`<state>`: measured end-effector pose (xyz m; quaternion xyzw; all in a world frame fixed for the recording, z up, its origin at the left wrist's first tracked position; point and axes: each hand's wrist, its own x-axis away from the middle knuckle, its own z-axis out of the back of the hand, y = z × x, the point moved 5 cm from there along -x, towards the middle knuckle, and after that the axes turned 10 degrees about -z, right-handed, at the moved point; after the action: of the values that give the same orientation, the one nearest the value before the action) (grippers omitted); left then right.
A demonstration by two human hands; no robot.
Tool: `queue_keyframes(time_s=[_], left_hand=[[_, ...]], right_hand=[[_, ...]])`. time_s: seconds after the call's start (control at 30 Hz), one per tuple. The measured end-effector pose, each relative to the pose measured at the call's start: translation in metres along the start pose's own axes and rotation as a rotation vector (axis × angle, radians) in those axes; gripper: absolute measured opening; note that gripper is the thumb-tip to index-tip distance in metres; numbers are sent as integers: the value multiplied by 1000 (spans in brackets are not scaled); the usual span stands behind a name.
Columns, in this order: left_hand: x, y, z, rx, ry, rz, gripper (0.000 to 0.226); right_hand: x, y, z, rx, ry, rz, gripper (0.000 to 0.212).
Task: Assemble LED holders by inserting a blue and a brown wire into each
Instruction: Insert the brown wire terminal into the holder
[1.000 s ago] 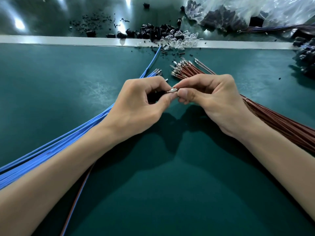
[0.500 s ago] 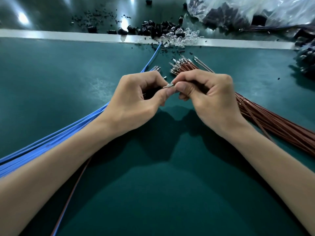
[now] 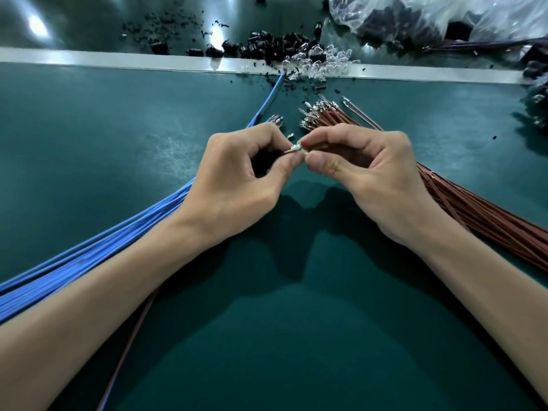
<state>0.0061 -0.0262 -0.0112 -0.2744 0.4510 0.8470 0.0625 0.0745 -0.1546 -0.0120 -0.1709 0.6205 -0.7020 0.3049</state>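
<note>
Two hands work low over the green surface [image 3: 267, 336]. The left hand [image 3: 237, 179], fingers curled, pinches one dark piece, probably a holder [image 3: 264, 158]. The right hand [image 3: 370, 179] pinches one metal terminal [image 3: 293, 148] against it. Two bundles flank them: blue wires [image 3: 89, 262] on the left, brown wires [image 3: 489, 221] on the right. One holder heap [image 3: 267, 48] lies beyond.

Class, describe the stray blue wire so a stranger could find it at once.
Find the pale metal strip crossing the far edge of the green mat. From the clear LEDs heaped there, a single blue wire runs down toward the left hand. It alone reaches the strip; the blue bundle stops short.
</note>
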Motion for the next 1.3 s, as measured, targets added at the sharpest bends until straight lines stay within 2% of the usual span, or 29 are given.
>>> queue_keyframes(time_s=[0.2,0.4,0.6,0.83,1.1,1.3], left_hand=[[1,1,-2,66,-15,16,15],[0,1,0,130,5,68,17],[-2,2,2,206,60,101,9],[-4,1,5,119,66,128,9],[0,-1,-5,439,-16,373,16],[1,-1,-9,584,-18,445,19]], right_hand=[[1,0,-1,-2,16,-10,21],[2,4,-4,-28,61,-24,15],[-2,3,-1,27,94,5,19],[0,-4,2,93,143,100,22],[3,-8,5,101,199,187,25],[4,-9,6,75,223,211,26]])
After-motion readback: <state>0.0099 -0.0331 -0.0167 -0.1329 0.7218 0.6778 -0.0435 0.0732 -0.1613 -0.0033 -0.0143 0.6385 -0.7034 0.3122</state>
